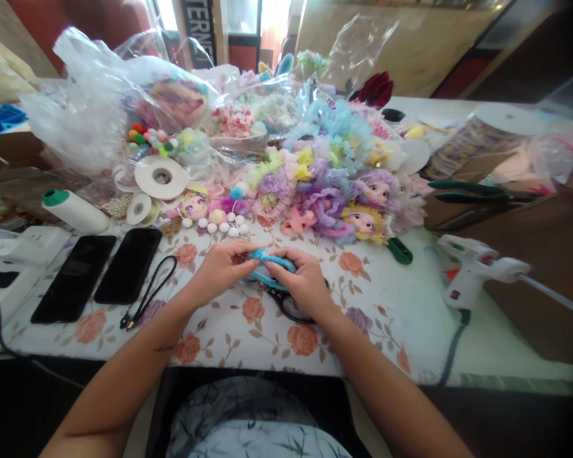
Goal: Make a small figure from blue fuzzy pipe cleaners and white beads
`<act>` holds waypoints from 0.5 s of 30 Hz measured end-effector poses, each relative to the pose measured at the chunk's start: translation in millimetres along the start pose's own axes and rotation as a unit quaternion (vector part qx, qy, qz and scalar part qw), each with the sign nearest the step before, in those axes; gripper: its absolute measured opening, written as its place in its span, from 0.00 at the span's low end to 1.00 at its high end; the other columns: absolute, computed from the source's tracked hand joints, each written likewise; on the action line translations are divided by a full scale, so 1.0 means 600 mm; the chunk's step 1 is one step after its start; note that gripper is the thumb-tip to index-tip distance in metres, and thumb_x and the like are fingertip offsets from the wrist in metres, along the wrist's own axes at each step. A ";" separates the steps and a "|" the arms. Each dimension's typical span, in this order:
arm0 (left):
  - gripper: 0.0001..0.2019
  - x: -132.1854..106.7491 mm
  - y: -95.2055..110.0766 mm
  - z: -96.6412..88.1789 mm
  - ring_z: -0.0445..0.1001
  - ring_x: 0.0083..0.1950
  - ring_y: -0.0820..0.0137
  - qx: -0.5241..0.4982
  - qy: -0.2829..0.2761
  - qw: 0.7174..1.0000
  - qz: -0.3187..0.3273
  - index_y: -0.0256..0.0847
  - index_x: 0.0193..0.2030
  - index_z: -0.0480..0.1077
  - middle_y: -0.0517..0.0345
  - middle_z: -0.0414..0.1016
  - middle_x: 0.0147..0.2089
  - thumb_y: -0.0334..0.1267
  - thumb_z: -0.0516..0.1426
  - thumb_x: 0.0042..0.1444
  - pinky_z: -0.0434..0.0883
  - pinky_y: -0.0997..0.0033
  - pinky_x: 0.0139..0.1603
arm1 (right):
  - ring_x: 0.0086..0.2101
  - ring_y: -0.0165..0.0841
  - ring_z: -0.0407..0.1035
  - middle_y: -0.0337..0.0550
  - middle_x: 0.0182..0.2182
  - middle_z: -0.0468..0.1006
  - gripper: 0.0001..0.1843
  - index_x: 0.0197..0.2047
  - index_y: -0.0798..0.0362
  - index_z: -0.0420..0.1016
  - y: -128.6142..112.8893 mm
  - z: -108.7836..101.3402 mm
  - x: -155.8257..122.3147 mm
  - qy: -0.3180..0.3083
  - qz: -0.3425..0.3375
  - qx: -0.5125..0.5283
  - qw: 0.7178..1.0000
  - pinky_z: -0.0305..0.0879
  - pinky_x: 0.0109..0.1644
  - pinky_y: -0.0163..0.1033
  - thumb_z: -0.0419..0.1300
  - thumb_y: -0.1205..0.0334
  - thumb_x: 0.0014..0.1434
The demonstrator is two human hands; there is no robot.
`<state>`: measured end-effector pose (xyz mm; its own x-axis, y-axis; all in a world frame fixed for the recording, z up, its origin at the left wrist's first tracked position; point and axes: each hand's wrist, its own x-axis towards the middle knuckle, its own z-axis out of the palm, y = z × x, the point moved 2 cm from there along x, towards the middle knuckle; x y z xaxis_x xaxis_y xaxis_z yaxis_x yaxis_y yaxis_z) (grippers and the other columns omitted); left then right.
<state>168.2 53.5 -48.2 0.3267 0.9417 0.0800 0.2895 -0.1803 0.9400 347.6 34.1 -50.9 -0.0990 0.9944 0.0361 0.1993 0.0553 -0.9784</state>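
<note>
Between my hands is a loop of fuzzy blue cord (286,262), held just above the flowered tablecloth (253,310). My left hand (225,270) pinches its left end, where a pale wrapping or knot shows. On the other side my right hand (302,280) grips the loop with thumb and fingers. Black-handled scissors (291,312) lie under my right hand, partly covered by it. Just beyond my hands sit a string of white pom-poms (224,222) and a purple scrunchie-like bundle (325,208).
Phones (128,264), a black wrist strap (150,292) and a thread cone (74,210) lie left. Ribbon spools (161,177), doll faces (378,191) and plastic bags (90,95) pile up behind. To the right are a glue gun (477,267), green-handled pliers (472,191) and a cardboard box (544,273).
</note>
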 end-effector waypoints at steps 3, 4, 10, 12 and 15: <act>0.13 0.001 -0.004 0.000 0.76 0.45 0.63 0.004 -0.009 1.000 0.015 0.40 0.47 0.80 0.50 0.78 0.46 0.36 0.61 0.55 0.72 0.68 0.41 | 0.25 0.29 0.62 0.37 0.24 0.73 0.10 0.32 0.54 0.77 0.000 0.000 0.000 -0.002 -0.002 -0.004 1.000 0.60 0.29 0.33 0.66 0.56 0.52; 0.13 0.002 -0.005 0.000 0.76 0.45 0.63 0.006 -0.012 1.000 0.019 0.40 0.47 0.80 0.50 0.78 0.45 0.36 0.61 0.55 0.72 0.68 0.41 | 0.25 0.29 0.62 0.37 0.24 0.72 0.10 0.32 0.54 0.77 0.000 0.000 0.000 -0.003 0.000 -0.003 1.000 0.59 0.28 0.33 0.66 0.56 0.52; 0.12 0.001 -0.004 0.000 0.76 0.44 0.63 0.043 -0.016 0.998 0.034 0.42 0.46 0.80 0.52 0.78 0.43 0.36 0.60 0.56 0.72 0.68 0.41 | 0.25 0.29 0.61 0.37 0.24 0.72 0.10 0.32 0.54 0.78 0.001 0.000 0.001 -0.010 0.012 -0.005 1.000 0.59 0.28 0.33 0.66 0.55 0.52; 0.12 0.001 -0.002 0.000 0.76 0.44 0.63 0.048 -0.014 0.998 0.034 0.42 0.46 0.80 0.52 0.79 0.44 0.35 0.60 0.56 0.72 0.68 0.41 | 0.25 0.29 0.62 0.37 0.25 0.72 0.10 0.32 0.54 0.78 0.001 0.001 0.002 -0.012 0.013 -0.005 1.000 0.59 0.28 0.33 0.66 0.55 0.51; 0.13 0.000 -0.001 0.003 0.76 0.45 0.63 0.011 -0.011 1.000 0.014 0.39 0.46 0.79 0.50 0.79 0.46 0.34 0.61 0.54 0.73 0.67 0.43 | 0.26 0.30 0.63 0.38 0.26 0.73 0.10 0.32 0.54 0.78 0.000 0.001 0.003 -0.014 0.013 0.000 1.000 0.60 0.29 0.33 0.66 0.55 0.51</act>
<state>170.0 53.2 -49.4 0.3539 0.9301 0.0985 0.2997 -0.2126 0.9300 346.7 35.5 -51.2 -0.1204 0.9927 0.0048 0.2028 0.0294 -0.9788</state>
